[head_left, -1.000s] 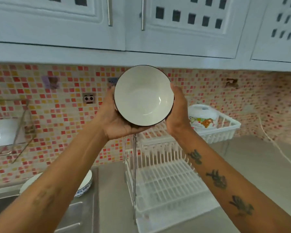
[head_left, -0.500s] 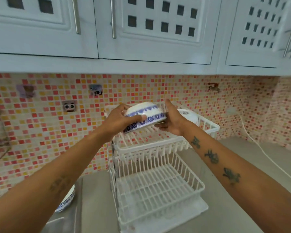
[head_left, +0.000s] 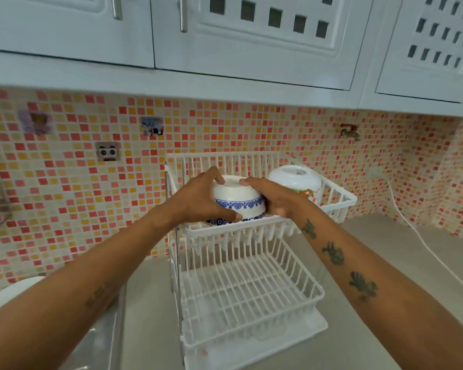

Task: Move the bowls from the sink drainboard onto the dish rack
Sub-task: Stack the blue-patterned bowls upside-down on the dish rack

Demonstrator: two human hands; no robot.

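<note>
My left hand and right hand clasp the blue bowl, inverted, at frame centre on the rack top tier. Second bowl already racked beside it. Another bowl, lower left, awaits transfer.

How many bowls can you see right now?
3. A blue-patterned bowl, upside down on the rack's top tier, held by both hands; a white bowl beside it; one bowl at the lower left edge, mostly hidden.
</note>
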